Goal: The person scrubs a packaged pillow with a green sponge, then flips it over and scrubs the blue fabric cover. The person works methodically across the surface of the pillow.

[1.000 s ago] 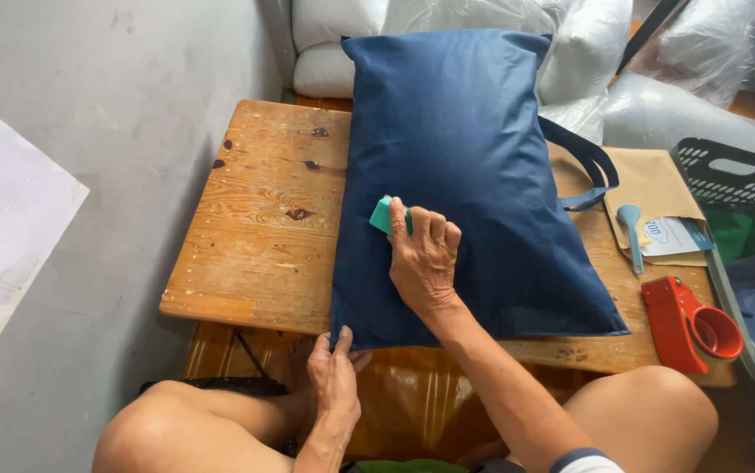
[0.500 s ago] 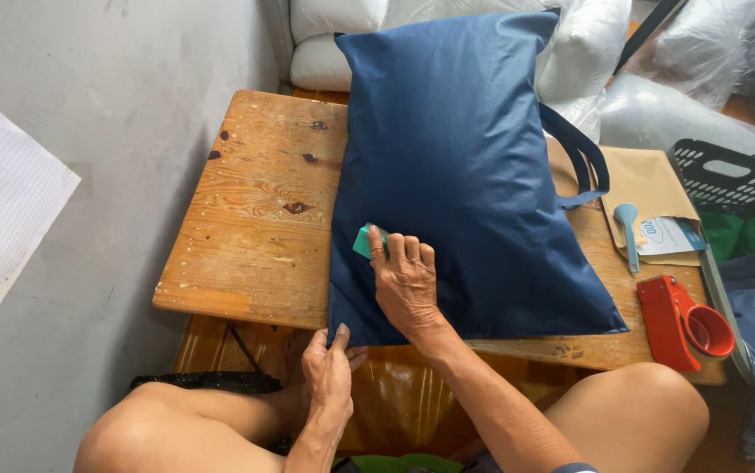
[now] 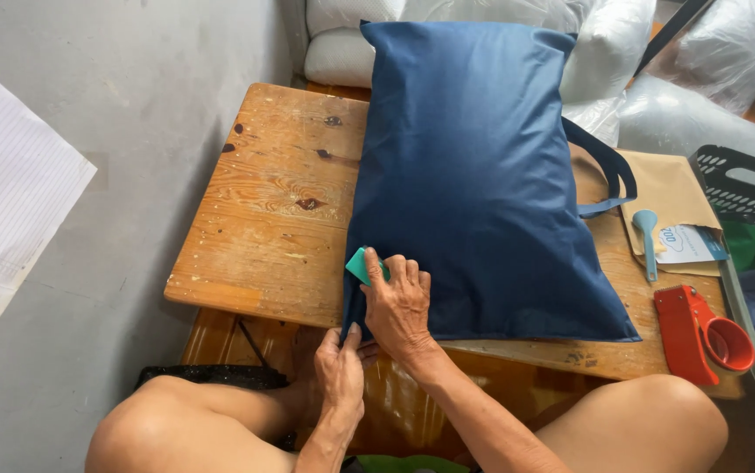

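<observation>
Both forearms are bare from wrist to elbow, with no watch, bracelet or ring showing on either the left hand (image 3: 340,375) or the right hand (image 3: 399,305). The fingernails are short and plain. The knuckles and tendons stand out, and the backs of both hands are creased. Both thighs and knees are bare. A strip of dark, black fabric lies under the left thigh, and a scrap of green cloth shows at the waist.
</observation>
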